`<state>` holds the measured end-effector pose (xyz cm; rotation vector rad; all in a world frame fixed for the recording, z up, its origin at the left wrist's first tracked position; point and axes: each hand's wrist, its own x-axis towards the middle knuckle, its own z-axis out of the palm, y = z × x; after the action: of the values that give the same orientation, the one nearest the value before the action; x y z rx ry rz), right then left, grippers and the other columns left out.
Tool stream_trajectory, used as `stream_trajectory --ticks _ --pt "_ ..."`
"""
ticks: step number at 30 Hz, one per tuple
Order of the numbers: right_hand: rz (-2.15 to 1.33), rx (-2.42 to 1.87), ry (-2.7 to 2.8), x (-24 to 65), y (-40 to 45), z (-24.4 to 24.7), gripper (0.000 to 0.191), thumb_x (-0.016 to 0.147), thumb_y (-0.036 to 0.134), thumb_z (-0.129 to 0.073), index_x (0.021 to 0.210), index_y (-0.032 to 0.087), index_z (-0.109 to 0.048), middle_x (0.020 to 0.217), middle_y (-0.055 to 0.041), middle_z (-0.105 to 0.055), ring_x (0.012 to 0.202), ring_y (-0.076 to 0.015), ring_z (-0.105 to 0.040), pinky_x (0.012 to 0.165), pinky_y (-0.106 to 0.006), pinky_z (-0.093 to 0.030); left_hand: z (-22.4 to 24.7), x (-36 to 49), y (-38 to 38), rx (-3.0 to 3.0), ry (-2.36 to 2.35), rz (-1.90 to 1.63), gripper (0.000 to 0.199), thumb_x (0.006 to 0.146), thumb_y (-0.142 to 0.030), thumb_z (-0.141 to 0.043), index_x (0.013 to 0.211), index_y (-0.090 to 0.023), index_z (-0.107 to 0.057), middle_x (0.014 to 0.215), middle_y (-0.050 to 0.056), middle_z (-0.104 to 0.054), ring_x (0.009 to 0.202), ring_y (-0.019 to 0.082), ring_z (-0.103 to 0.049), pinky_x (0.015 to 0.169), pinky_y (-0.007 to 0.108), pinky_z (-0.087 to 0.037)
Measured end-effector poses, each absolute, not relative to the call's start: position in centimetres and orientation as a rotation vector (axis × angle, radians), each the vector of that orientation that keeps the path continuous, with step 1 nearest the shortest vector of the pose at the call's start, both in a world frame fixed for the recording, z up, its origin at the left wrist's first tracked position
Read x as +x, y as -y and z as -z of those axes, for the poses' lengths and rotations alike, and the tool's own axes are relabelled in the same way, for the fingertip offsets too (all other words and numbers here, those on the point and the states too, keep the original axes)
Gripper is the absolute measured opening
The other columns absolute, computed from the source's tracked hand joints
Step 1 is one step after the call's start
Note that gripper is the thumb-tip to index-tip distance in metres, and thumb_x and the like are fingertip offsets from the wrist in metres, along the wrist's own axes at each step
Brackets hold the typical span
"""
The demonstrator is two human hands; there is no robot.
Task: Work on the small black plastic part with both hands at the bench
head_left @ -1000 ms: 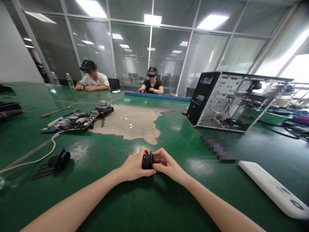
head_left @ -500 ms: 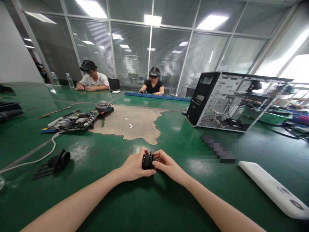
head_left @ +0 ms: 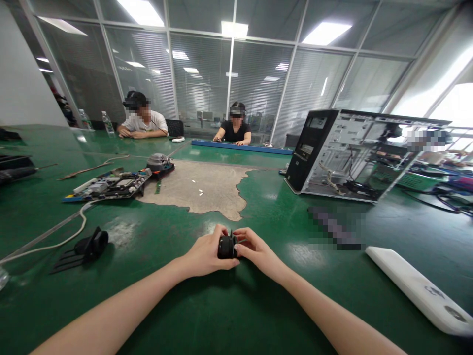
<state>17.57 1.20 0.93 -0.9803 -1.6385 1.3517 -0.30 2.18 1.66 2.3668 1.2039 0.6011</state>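
Observation:
Just above the green tabletop in the middle, a small black cylindrical device with a thin upright flange sits between my hands. My left hand is closed around its left side, thumb below and fingers over the top. The fingertips and thumb of my right hand pinch its right end at the flange. Fingers cover much of the device, so its exact kind cannot be made out. To the left lies a black part with a round collar and slatted base.
An opened computer case stands at right, near a white power bank-like block and a blurred-out dark strip. A circuit board, a cooler and a pale cable lie left. Two people sit across the table.
Both hands keep their hold on the black device almost unchanged. The fingers of my right hand have shifted very slightly at the flange.

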Motion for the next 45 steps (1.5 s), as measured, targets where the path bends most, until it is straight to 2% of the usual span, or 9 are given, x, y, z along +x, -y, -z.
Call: stream_trajectory --ticks 3,7,12,15,21,29,37,40,45 --pt "-1.368 -0.977 1.662 17.62 -0.93 -1.16 0.025 0.075 0.032 -0.056 0.095 0.020 -0.048 0.089 -0.0011 -0.053 0.076 -0.0118 -0.054 0.070 -0.027 -0.044 -1.59 -0.31 -2.21 2.358 -1.205 -0.598 0.053 0.065 -0.052 -0.057 0.100 -0.022 -0.031 0.082 0.001 -0.054 0.072 0.020 -0.056 0.063 0.028 -0.039" --pt "-1.406 -0.919 1.633 17.60 -0.54 -1.53 0.029 0.070 0.027 -0.062 0.093 0.020 -0.046 0.091 -0.0011 -0.055 0.080 -0.0122 -0.055 0.070 -0.026 -0.045 -1.54 -0.34 -2.22 2.339 -1.200 -0.601 0.052 0.066 -0.052 -0.056 0.100 -0.021 -0.031 0.080 0.001 -0.054 0.070 0.020 -0.056 0.062 0.027 -0.039" --pt "-1.291 -0.935 1.647 17.52 -0.89 -1.21 0.019 0.073 0.030 -0.058 0.087 0.019 -0.049 0.086 -0.0011 -0.055 0.084 -0.0139 -0.054 0.072 -0.027 -0.045 -1.66 -0.29 -2.15 2.347 -1.200 -0.621 0.052 0.065 -0.053 -0.057 0.098 -0.021 -0.032 0.080 0.000 -0.053 0.071 0.020 -0.055 0.062 0.028 -0.039" --pt "-1.270 -0.976 1.654 17.52 -1.17 -0.96 0.022 0.074 0.032 -0.057 0.090 0.020 -0.049 0.090 -0.0017 -0.055 0.085 -0.0143 -0.054 0.073 -0.028 -0.045 -1.78 -0.27 -2.11 2.330 -1.210 -0.609 0.053 0.064 -0.051 -0.058 0.099 -0.021 -0.033 0.080 0.000 -0.053 0.072 0.020 -0.056 0.063 0.028 -0.040" --pt "-1.353 -0.987 1.665 17.62 -0.88 -1.20 0.026 0.073 0.032 -0.058 0.093 0.020 -0.048 0.083 0.0000 -0.055 0.074 -0.0118 -0.054 0.068 -0.026 -0.044 -1.85 -0.29 -2.10 2.332 -1.212 -0.596 0.053 0.064 -0.050 -0.058 0.100 -0.021 -0.032 0.083 0.001 -0.054 0.072 0.020 -0.056 0.063 0.028 -0.040" --pt "-1.238 -0.914 1.644 17.41 -0.98 -0.80 0.020 0.074 0.035 -0.057 0.085 0.020 -0.049 0.087 -0.0007 -0.053 0.082 -0.0135 -0.054 0.070 -0.027 -0.045 -1.85 -0.23 -2.07 2.348 -1.214 -0.612 0.052 0.064 -0.052 -0.057 0.098 -0.021 -0.033 0.080 0.000 -0.053 0.072 0.020 -0.056 0.063 0.028 -0.040" --pt "-1.356 -0.968 1.668 17.56 -0.80 -1.13 0.027 0.074 0.033 -0.057 0.095 0.021 -0.047 0.091 -0.0008 -0.053 0.071 -0.0101 -0.054 0.066 -0.025 -0.044 -1.68 -0.31 -2.15 2.356 -1.215 -0.604 0.052 0.065 -0.052 -0.056 0.100 -0.021 -0.032 0.079 0.001 -0.053 0.071 0.020 -0.056 0.061 0.027 -0.039" --pt "-1.413 -0.904 1.632 17.61 -0.59 -1.32 0.031 0.069 0.028 -0.063 0.094 0.021 -0.045 0.091 -0.0002 -0.053 0.077 -0.0115 -0.055 0.067 -0.025 -0.044 -1.62 -0.32 -2.18 2.344 -1.210 -0.605 0.051 0.065 -0.052 -0.056 0.099 -0.022 -0.032 0.081 0.001 -0.053 0.071 0.020 -0.056 0.060 0.027 -0.039" --pt "-1.303 -0.901 1.616 17.47 -0.90 -1.14 0.018 0.073 0.029 -0.058 0.085 0.019 -0.050 0.085 -0.0003 -0.053 0.081 -0.0131 -0.054 0.070 -0.026 -0.044 -1.65 -0.34 -2.19 2.341 -1.199 -0.621 0.053 0.064 -0.053 -0.056 0.099 -0.022 -0.032 0.082 0.001 -0.053 0.072 0.020 -0.055 0.063 0.027 -0.039"
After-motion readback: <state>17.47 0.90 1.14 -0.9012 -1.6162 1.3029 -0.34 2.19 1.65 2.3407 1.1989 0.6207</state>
